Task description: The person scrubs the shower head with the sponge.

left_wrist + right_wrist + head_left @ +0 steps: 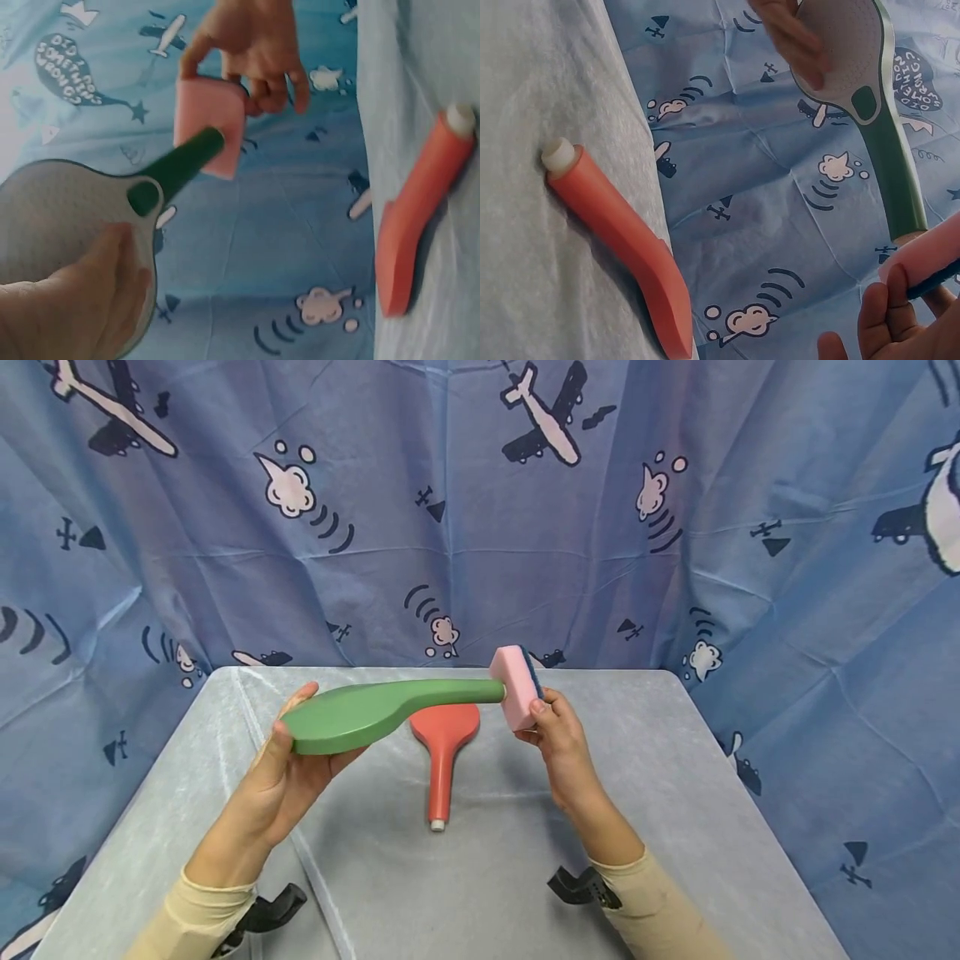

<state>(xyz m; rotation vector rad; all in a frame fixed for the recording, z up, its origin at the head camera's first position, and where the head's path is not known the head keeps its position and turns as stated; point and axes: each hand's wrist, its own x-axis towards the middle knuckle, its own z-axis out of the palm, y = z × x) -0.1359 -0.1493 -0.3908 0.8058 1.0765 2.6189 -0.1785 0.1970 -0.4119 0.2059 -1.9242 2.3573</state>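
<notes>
My left hand [266, 781] grips a green handheld shower head [352, 714] by its wide head, above the table. Its grey, dotted spray face [56, 214] shows in the left wrist view, with fingers across it. The handle points right. In my right hand [564, 747] I pinch a pink sponge [512, 681] with a dark blue scouring side [934, 281]. The sponge's pink side is right at the tip of the green handle. Below and between my hands, a red shower head [443, 739] lies on the table, its white connector end [437, 826] towards me.
A pale grey cloth covers the table [480, 893], with a crease running down its left part. Behind and on both sides hangs a blue curtain [480, 527] printed with planes and clouds. Black straps [581, 887] sit at my sleeves.
</notes>
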